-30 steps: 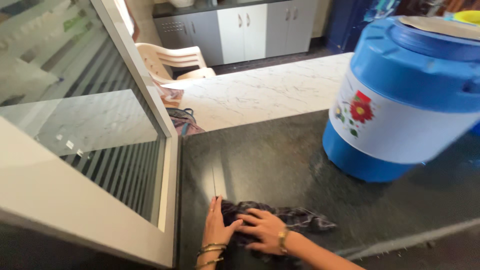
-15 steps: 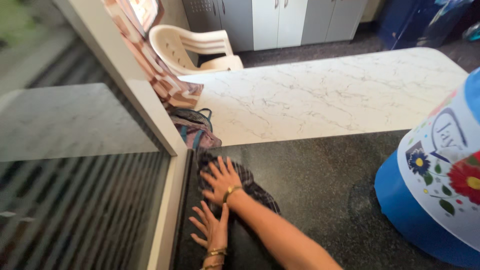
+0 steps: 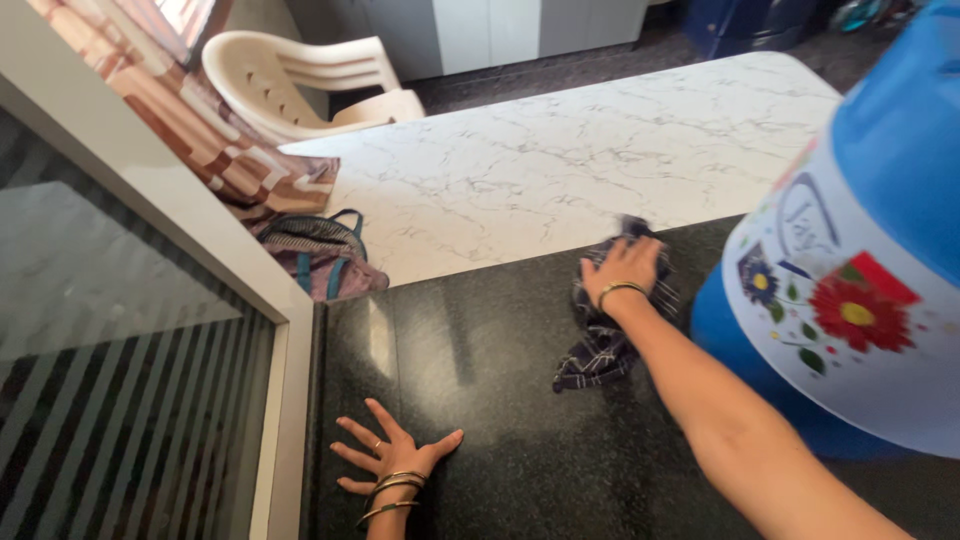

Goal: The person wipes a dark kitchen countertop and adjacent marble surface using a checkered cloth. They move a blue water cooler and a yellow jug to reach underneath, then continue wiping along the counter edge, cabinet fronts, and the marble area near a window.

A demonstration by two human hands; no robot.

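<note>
Head view: right hand [image 3: 622,268] flat, fingers spread, pressing the checked cloth [image 3: 610,325] at two o'clock on the black counter [image 3: 520,440]; left hand [image 3: 392,460] open, empty, bracing. Best kept flat, even pressure, clear of the blue drum [image 3: 870,260].

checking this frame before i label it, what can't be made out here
Head view only:
- Right hand: palm and the part of the dark checked cloth under it are hidden by the hand itself.
- Blue and white container: top and right side cut off by the frame edge.
- Left hand: forearm cut off at the bottom edge.
- Bag: partly hidden behind the black counter.
</note>
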